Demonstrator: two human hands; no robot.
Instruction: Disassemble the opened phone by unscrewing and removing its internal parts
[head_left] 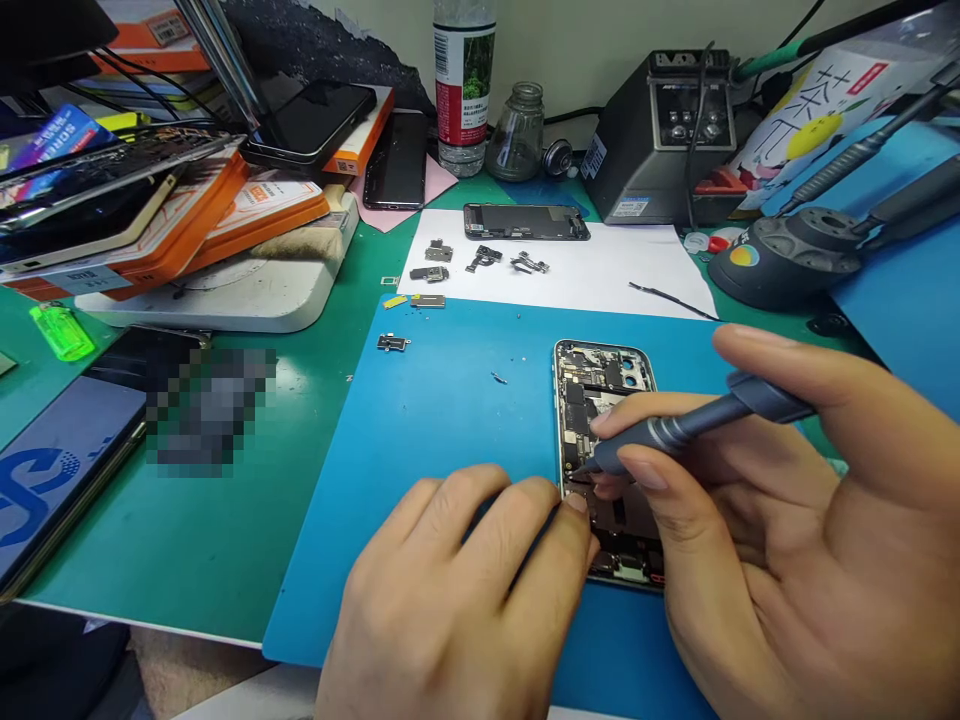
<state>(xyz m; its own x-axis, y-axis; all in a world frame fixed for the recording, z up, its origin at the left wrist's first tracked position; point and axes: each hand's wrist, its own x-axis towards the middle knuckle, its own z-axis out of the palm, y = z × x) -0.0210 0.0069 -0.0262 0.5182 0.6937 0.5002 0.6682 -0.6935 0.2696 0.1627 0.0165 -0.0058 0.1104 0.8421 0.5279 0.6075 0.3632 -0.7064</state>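
An opened smartphone (576, 410), back housing with its inner boards bare, lies on the blue repair mat (450, 420). My right hand (795, 520) is closed around a grey precision screwdriver (690, 425), one finger along its top end. The driver's thin tip points down at the phone's left inner edge, about midway along its length. With bent fingers, my left hand (465, 590) grips the phone's left side, the index fingertip pressing just below the driver tip. Both hands cover parts of the phone's right and lower areas.
Small metal parts (484, 258) and a detached phone screen (527, 222) lie on white paper (637, 265). A tiny module (393, 343) sits on the mat. Stacked boxes (217, 225) and another phone (82, 440) are left. A bottle (463, 90), glass jar (517, 135) and soldering station (660, 135) stand behind.
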